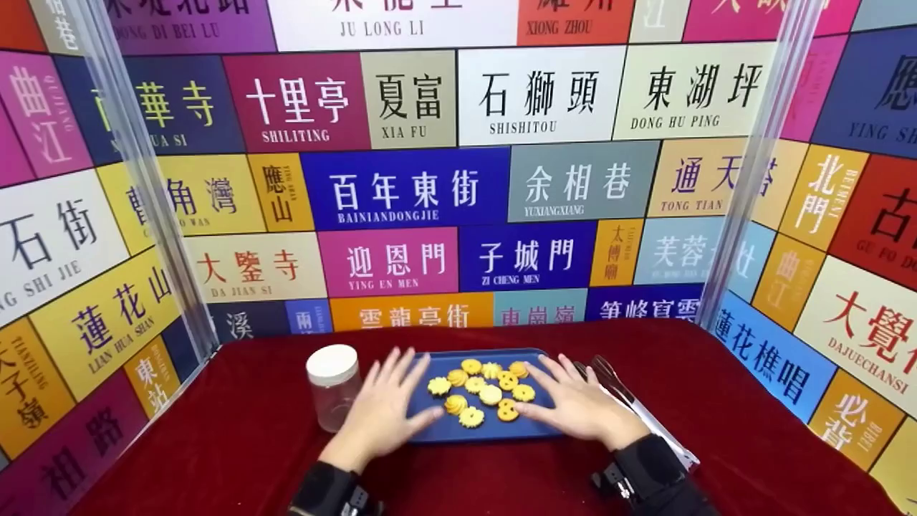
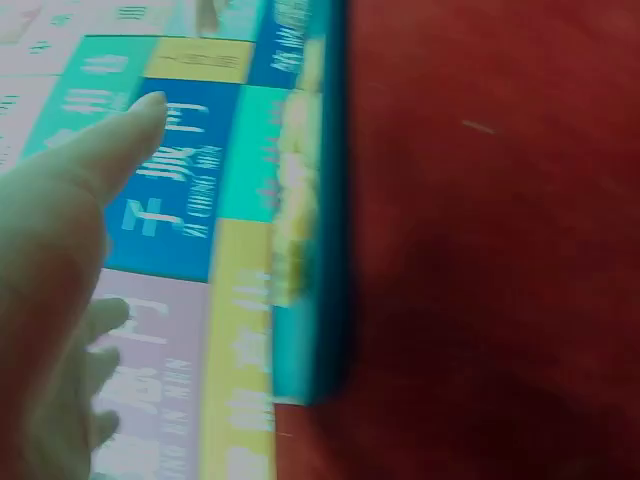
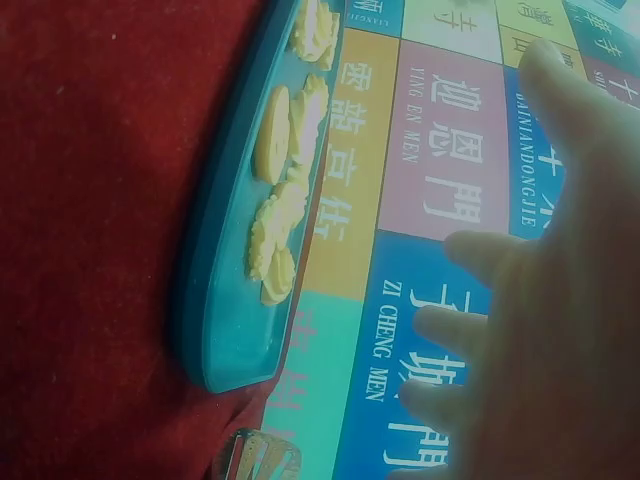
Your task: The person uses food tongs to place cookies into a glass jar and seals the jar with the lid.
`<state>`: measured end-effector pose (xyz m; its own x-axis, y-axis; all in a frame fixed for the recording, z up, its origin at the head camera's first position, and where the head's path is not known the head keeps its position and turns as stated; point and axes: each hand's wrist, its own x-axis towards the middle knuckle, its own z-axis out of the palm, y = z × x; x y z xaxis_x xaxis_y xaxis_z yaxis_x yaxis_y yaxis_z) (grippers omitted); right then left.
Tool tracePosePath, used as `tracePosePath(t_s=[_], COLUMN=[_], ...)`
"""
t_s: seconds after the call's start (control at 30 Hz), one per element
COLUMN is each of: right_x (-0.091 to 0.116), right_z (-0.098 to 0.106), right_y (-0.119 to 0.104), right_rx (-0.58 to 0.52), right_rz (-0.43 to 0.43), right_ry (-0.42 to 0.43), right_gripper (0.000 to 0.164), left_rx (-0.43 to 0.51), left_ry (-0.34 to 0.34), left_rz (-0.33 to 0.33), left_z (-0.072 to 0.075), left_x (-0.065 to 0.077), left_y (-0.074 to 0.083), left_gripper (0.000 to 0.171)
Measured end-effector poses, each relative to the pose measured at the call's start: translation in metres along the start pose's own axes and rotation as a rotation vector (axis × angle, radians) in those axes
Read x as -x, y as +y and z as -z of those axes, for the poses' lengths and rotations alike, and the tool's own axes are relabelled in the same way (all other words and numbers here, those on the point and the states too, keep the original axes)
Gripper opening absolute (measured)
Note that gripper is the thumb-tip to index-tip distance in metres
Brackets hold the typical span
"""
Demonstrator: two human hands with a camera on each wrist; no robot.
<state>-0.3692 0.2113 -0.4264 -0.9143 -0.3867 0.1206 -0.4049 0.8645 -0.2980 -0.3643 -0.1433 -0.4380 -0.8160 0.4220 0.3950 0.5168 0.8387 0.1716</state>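
A blue tray [image 1: 458, 431] lies on the table with several yellow cookies [image 1: 490, 395] spread over it, some ridged, some with holes. My left hand [image 1: 383, 405], fingers spread, hovers over the tray's left end. Over its right end is my right hand [image 1: 577, 401], its fingers spread too and holding nothing. In the right wrist view the tray [image 3: 235, 330] lies below and beside the right hand [image 3: 530, 300]. The left wrist view has the left hand [image 2: 60, 260] beside the tray's edge [image 2: 325, 300], with the cookies blurred.
Left of the tray stands a clear jar [image 1: 337, 398] with a white lid. Metal tongs [image 1: 637, 408] lie to the right, partly behind the right hand. Dark red cloth [image 1: 494, 480] covers the table. Panels with coloured street-name signs [image 1: 408, 186] enclose the back and sides.
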Motion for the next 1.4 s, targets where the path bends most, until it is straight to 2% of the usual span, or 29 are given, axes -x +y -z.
tracePosePath(t_s=[0.07, 0.2, 0.33, 0.47, 0.53, 0.63, 0.7, 0.77, 0.87, 0.93, 1.13, 1.4], right_x=[0.0, 0.0, 0.001, 0.001, 0.001, 0.002, 0.002, 0.002, 0.003, 0.003, 0.002, 0.003], right_z=[0.001, 0.001, -0.001, -0.001, -0.001, 0.0, 0.0, 0.001, 0.001, 0.002, 0.001, 0.001], right_y=[-0.001, 0.0, 0.0, -0.001, -0.001, -0.002, -0.002, -0.003, -0.003, -0.003, -0.004, -0.002], right_rx=[0.001, 0.007, 0.014, 0.01, 0.005, 0.002, -0.003, -0.007, -0.01, -0.008, -0.014, -0.013], right_rz=[0.0, -0.002, -0.007, -0.003, 0.0, 0.0, 0.0, -0.002, -0.004, -0.004, -0.004, 0.004], right_ry=[0.001, -0.005, -0.011, -0.006, -0.003, -0.004, -0.004, -0.007, -0.008, -0.006, -0.016, -0.014], right_gripper=[0.091, 0.092, 0.092, 0.092, 0.091, 0.09, 0.089, 0.088, 0.088, 0.088, 0.09, 0.089], left_rx=[-0.04, -0.038, 0.01, 0.124, 0.239, 0.468, 0.623, 0.748, 0.849, 0.862, 0.789, 0.768], left_ry=[0.118, 0.293, 0.356, 0.388, 0.392, 0.36, 0.332, 0.301, 0.286, 0.273, 0.266, 0.25], left_rz=[-0.016, 0.017, 0.115, 0.249, 0.333, 0.454, 0.508, 0.539, 0.55, 0.569, 0.648, 0.656], left_z=[0.011, 0.033, 0.046, 0.046, 0.043, 0.036, 0.03, 0.022, 0.011, 0.003, -0.01, -0.013], left_x=[-0.003, -0.004, 0.004, 0.015, 0.022, 0.03, 0.034, 0.038, 0.04, 0.041, 0.043, 0.042], left_y=[-0.001, -0.014, -0.038, -0.067, -0.078, -0.091, -0.098, -0.103, -0.106, -0.107, -0.107, -0.106], left_gripper=[0.088, 0.09, 0.095, 0.101, 0.107, 0.12, 0.127, 0.129, 0.126, 0.124, 0.119, 0.117])
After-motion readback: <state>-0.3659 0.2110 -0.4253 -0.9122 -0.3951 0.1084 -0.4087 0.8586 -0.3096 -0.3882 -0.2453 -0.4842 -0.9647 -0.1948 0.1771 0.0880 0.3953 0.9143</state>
